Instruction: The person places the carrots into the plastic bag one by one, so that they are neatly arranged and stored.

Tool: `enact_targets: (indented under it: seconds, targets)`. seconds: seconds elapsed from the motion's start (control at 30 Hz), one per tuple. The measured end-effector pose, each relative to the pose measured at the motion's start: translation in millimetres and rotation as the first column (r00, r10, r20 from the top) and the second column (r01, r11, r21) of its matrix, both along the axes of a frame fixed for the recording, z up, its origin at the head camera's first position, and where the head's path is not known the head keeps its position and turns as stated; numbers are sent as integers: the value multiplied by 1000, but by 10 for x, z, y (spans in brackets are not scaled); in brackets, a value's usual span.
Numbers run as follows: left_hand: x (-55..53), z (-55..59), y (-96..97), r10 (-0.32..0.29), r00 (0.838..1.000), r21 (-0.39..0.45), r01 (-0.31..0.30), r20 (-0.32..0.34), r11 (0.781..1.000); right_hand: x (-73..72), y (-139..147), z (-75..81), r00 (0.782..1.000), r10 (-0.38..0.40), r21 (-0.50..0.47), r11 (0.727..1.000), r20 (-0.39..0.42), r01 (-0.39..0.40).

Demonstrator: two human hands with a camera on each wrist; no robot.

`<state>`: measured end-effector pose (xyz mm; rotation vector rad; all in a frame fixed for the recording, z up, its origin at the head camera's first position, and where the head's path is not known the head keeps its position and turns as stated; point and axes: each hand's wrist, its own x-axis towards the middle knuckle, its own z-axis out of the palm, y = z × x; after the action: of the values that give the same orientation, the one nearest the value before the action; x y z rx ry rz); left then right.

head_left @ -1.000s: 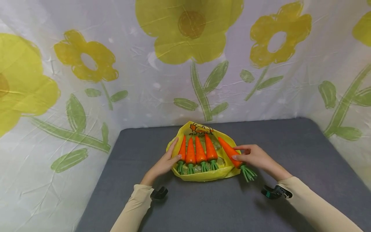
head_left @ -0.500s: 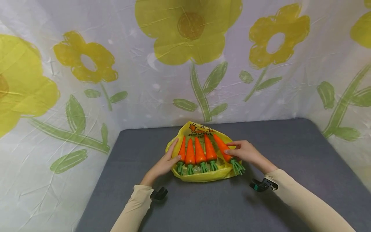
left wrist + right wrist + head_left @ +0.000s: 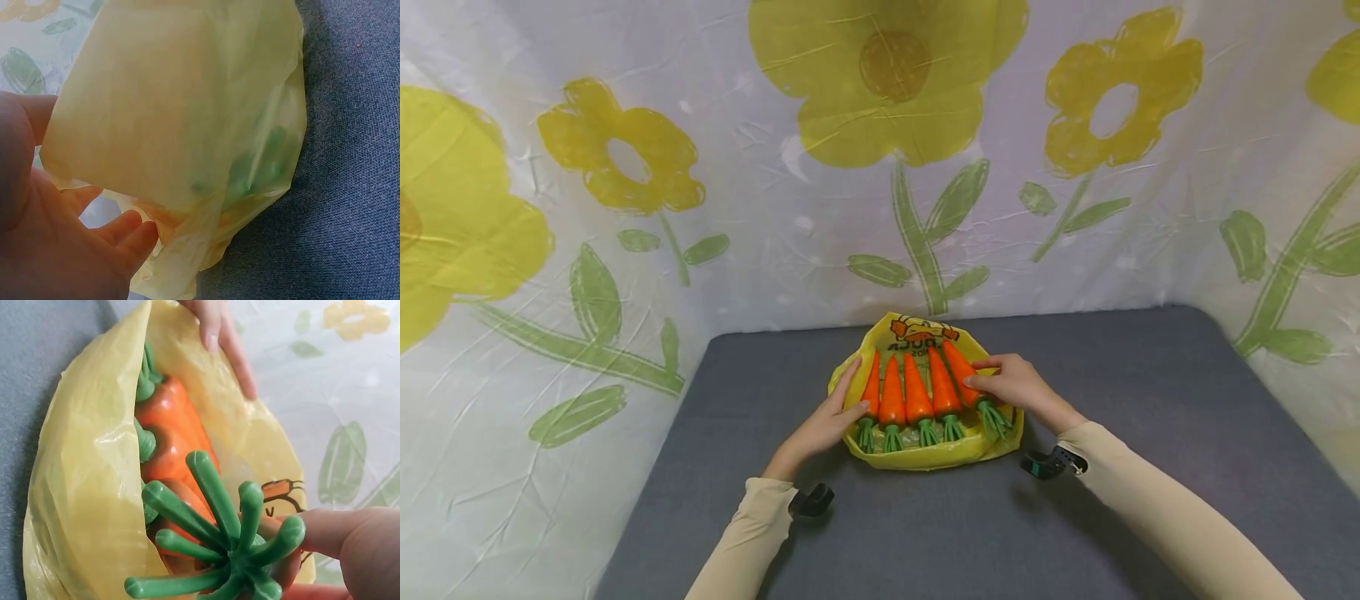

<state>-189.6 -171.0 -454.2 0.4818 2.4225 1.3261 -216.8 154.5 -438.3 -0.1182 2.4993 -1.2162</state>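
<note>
In the head view a yellow plastic bag lies mouth-up on the table with several orange carrots side by side inside, green stems toward the person. My left hand holds the bag's left edge, thumb inside the mouth. In the left wrist view the fingers of that hand lie against the yellow film. My right hand pinches one more carrot, slanted over the bag's right side, tip toward the back. Its spread green stem fills the front of the right wrist view.
The grey cloth-covered table spreads around the bag. A white curtain with printed yellow flowers hangs behind and at both sides. Each wrist wears a dark band, such as the right wristband.
My right hand has moved left with its carrot, from the bag's right edge to inside the mouth, beside the other carrots. The left hand has stayed in place.
</note>
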Motion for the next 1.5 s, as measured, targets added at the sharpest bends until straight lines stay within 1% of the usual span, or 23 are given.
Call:
enact_targets:
  seconds: [0.07,0.13,0.23,0.4,0.53,0.63,0.73,0.87,1.03,1.27,1.5]
  targets:
    - [42,83,13,-10,1000,-2,10,0,1000,-17,-24,-11,1000,-2,17,1000,-17,3]
    - [58,95,16,-13,1000,5,13,0,1000,-35,-46,-33,999,-11,37,999,-33,13]
    - [71,90,17,-12,1000,24,12,0,1000,-60,-78,-52,998,-15,81,997,-57,19]
    - [68,75,11,-13,1000,29,13,4,999,-98,-121,-56,995,-14,136,990,-99,28]
    - [66,77,16,-22,1000,34,22,-4,999,-118,-152,-68,992,-19,153,988,-122,38]
    - [67,80,19,-26,1000,32,27,-11,999,-135,-178,-63,992,-26,154,987,-120,44]
    - [67,83,21,-24,1000,25,24,-6,999,-160,-207,-44,992,-33,155,987,-119,51]
    - [66,86,26,-22,1000,21,22,4,1000,-195,-233,-36,990,-37,162,985,-140,59]
    - [66,82,31,-25,1000,21,25,-2,999,-223,-235,-130,985,-30,186,981,-168,62]
    - [75,73,30,-12,1000,18,11,13,1000,-194,-211,-305,976,-37,202,976,-213,81]
    - [76,69,29,-10,1000,35,10,9,999,-149,-194,-381,968,-41,214,972,-248,95]
